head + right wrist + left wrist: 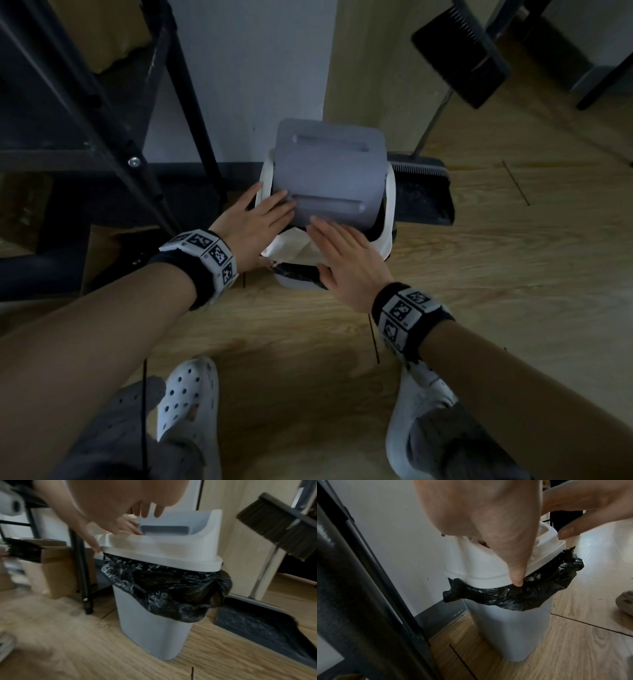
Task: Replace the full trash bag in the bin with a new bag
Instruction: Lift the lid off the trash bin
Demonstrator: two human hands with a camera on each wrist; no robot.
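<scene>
We reach both arms forward and down over the bin [154, 628], which stands on the wood floor [308, 342] against the wall. Our left hand [255, 224] lies flat on the left side of the lid [163, 547], with its fingers [277, 205] straight and a little apart, touching the grey swing flap [330, 174]. In the left wrist view one finger of this hand points down over the lid's edge and its tip touches the black bag. Our right hand [346, 263] lies flat on the near side of the lid, fingers straight and close together, with the tips at the flap's near edge. Neither hand is gripping anything. The black trash bag [168, 588] is in the bin, and its top hangs out in wrinkles under the lid, over the bin's rim. Just to the right of the bin a dark dustpan [257, 628] sits on the floor, and a broom [278, 524] leans by the wall above it. To the left stands a black metal rack [113, 137], and a cardboard box [58, 568] sits behind its leg. Our two white shoes [191, 394] are on the floor near us.
</scene>
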